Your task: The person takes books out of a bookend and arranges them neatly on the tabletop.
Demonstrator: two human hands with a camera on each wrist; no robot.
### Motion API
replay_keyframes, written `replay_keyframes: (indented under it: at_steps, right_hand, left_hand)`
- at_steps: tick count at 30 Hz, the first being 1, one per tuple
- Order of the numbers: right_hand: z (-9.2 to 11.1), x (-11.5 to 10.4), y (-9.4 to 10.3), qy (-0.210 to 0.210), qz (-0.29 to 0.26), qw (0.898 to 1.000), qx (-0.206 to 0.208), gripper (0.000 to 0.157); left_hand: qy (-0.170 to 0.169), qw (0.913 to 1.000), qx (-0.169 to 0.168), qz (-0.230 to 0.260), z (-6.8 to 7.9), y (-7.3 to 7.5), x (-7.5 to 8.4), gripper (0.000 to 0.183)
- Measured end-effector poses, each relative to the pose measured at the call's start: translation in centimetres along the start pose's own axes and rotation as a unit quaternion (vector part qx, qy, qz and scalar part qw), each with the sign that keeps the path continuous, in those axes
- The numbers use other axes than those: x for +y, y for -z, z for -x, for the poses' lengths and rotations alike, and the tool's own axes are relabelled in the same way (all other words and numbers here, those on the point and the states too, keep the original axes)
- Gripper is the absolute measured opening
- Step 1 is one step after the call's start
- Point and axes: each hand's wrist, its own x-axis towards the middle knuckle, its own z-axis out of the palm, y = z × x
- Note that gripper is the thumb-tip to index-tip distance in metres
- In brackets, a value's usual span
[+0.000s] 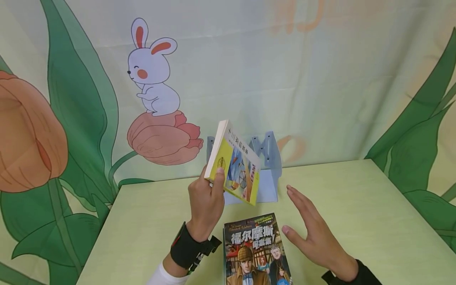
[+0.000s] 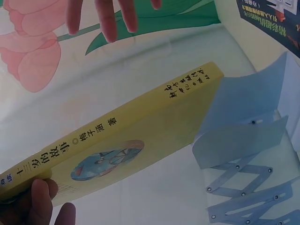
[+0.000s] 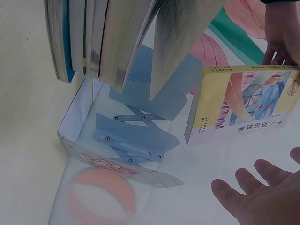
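Note:
My left hand [image 1: 206, 200] grips a yellow-and-white paperback book [image 1: 236, 168] by one end, thumb on the front cover. The book is raised and tilted in front of a blue folding bookend [image 1: 268, 188] with riveted crossed struts. My right hand [image 1: 317, 233] is held up to the right of the book, fingers extended and touching nothing. Below, between both hands, lies a dark book [image 1: 254, 253] with a detective in a checked cap on its cover. In the right wrist view, several book edges [image 3: 110, 44] show beside the bookend; the stack's lower part is hidden in the head view.
A pale yellow-green table [image 1: 142, 221] carries the books and the bookend. Right behind it hangs a curtain [image 1: 231, 71] printed with a rabbit, tulips and leaves. Each wrist wears a black strap [image 1: 187, 245] with a small device.

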Motion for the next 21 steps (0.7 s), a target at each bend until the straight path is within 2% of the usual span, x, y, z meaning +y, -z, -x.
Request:
replay_keyframes:
  at_steps: [5, 13, 21]
  right_hand:
    - [-0.2, -0.1, -0.2, 0.011, -0.001, 1.0, 0.007, 0.088]
    - [-0.2, -0.3, -0.1, 0.002, -0.003, 1.0, 0.006, 0.088]
    - [-1.3, -0.5, 0.3, 0.009, -0.02, 1.0, 0.006, 0.088]
  left_hand:
    - [-0.008, 1.0, 0.003, -0.002, 0.7, 0.4, 0.0, 0.036]
    - [-0.011, 0.9999, -0.011, -0.001, 1.5, 0.6, 0.2, 0.035]
    - [-0.007, 0.9998, -0.016, 0.013, 2.2, 1.1, 0.4, 0.035]
